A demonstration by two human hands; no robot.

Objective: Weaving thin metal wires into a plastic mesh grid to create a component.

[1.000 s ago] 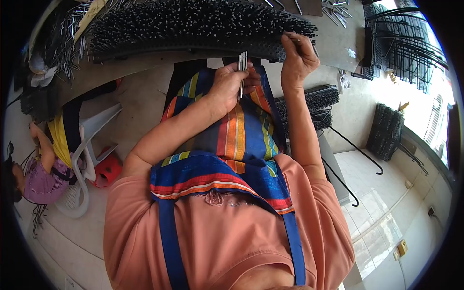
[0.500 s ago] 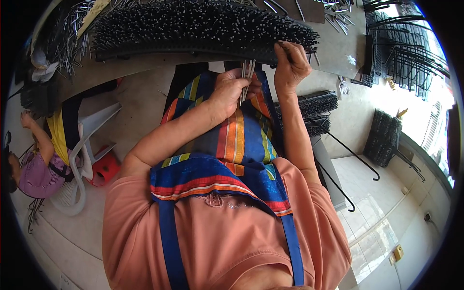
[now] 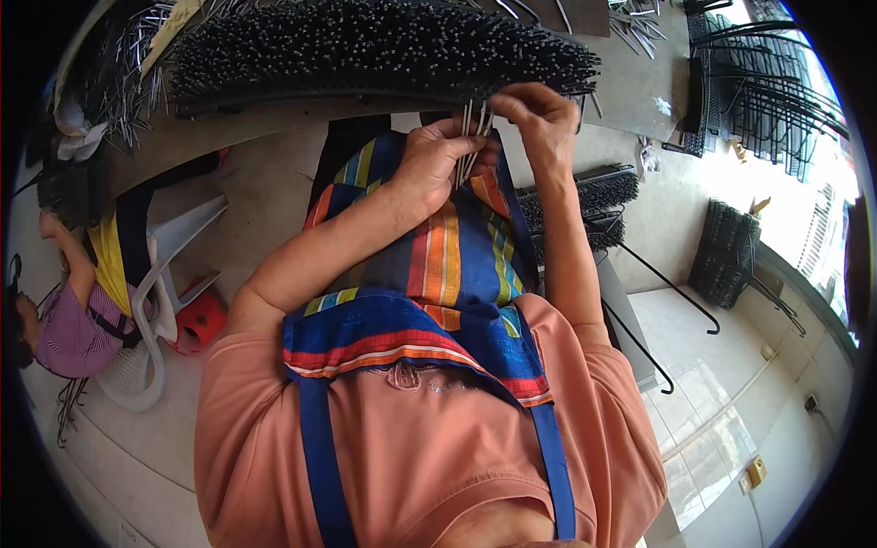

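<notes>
My left hand (image 3: 436, 160) is closed round a small bundle of thin metal rods (image 3: 469, 137), whose ends stick up past its thumb over my lap. My right hand (image 3: 546, 123) is at the upper ends of these rods, its fingertips smeared by motion; whether they grip a rod I cannot make out. Just beyond both hands, at the table's near edge, lies a long black rack (image 3: 384, 55) packed with short upright pieces with shiny tips. A striped apron (image 3: 438, 265) covers my lap below the bundle.
Loose metal rods (image 3: 137, 100) lie heaped at the table's far left, others (image 3: 635, 27) at the far right. Black racks with long hooked rods (image 3: 758, 100) stand on the right. More racks (image 3: 585, 201) are beside my right leg. A co-worker (image 3: 82, 320) sits at left, near a red container (image 3: 196, 324).
My right hand has moved left from the right part of the rack to the tops of the rods. My left hand has stayed nearly in place with the bundle.
</notes>
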